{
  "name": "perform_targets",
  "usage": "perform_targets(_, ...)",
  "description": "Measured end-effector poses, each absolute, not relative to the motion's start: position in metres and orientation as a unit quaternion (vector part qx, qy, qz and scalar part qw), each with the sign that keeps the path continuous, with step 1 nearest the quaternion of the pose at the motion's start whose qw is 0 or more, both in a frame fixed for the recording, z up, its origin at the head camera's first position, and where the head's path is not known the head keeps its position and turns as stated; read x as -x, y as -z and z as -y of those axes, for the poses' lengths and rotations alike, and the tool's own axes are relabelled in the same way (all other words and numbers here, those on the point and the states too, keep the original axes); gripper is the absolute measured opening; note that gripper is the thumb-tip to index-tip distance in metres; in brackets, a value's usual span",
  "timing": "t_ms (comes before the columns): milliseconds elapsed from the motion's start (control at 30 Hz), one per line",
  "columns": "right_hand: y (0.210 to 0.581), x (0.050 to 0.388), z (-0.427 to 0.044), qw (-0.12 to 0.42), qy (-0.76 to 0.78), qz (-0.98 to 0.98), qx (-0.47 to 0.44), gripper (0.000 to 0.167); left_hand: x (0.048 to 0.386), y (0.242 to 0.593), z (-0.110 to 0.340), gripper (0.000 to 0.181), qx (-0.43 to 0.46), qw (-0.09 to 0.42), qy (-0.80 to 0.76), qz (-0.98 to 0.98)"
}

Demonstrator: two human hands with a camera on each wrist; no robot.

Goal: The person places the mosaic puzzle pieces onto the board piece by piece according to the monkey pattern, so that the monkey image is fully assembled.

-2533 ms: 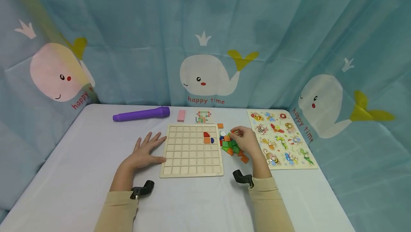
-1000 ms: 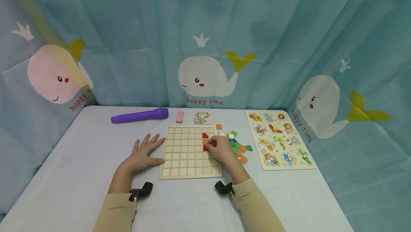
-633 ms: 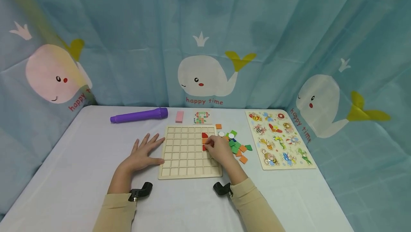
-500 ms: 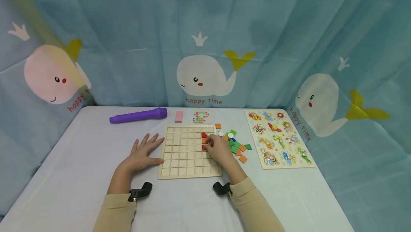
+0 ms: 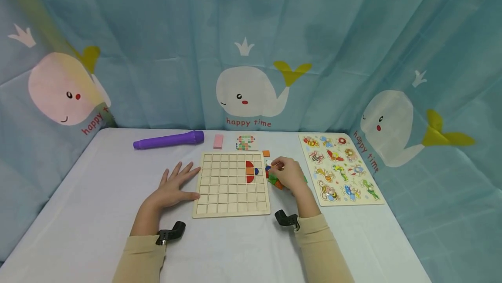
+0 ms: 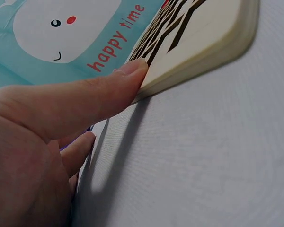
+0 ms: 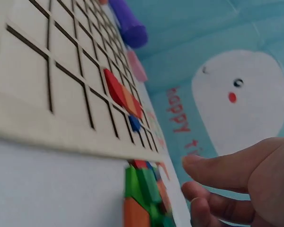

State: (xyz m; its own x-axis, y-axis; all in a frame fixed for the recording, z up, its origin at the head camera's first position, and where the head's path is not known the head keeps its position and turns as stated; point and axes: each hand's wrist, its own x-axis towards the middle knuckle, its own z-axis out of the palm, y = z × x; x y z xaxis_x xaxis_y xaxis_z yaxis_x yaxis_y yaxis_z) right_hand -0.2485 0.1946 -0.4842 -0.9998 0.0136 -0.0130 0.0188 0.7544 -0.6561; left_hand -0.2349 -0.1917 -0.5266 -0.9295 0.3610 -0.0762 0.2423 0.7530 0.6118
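A wooden grid board [image 5: 223,187] lies at the middle of the table. On it sit two red rounded pieces [image 5: 249,179], an orange square [image 5: 250,171] between them and a blue half-round piece [image 5: 256,171]. My left hand [image 5: 172,192] rests at the board's left edge with fingers spread, the thumb [image 6: 132,71] touching its rim. My right hand [image 5: 290,174] hovers over the pile of loose pieces [image 7: 149,189] right of the board, fingers bent. In the right wrist view a gap shows between thumb and fingers, with no piece visible there. The hand hides part of the pile.
A pattern card [image 5: 245,142], a pink block [image 5: 218,141] and a purple flashlight-shaped stick [image 5: 168,139] lie behind the board. A lone orange square [image 5: 266,153] is near its top right corner. An insect puzzle board [image 5: 341,170] lies at the right.
My right hand placed a red piece below the orange square, let go of it and moved right to the pile. My left hand stays at the board's left edge.
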Motion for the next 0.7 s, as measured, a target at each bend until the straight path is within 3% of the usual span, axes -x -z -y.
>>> perform_targets(333, 0.482, 0.251, -0.235, 0.046, 0.374, -0.926, -0.036, 0.03, 0.238, 0.527, 0.194, 0.097, -0.167, 0.1, -0.309, -0.931)
perform_targets(700, 0.494, 0.252, -0.223, 0.075, 0.373, -0.925, 0.008, 0.017, 0.238, 0.531, 0.194, 0.098, -0.164, 0.1, -0.309, -0.931)
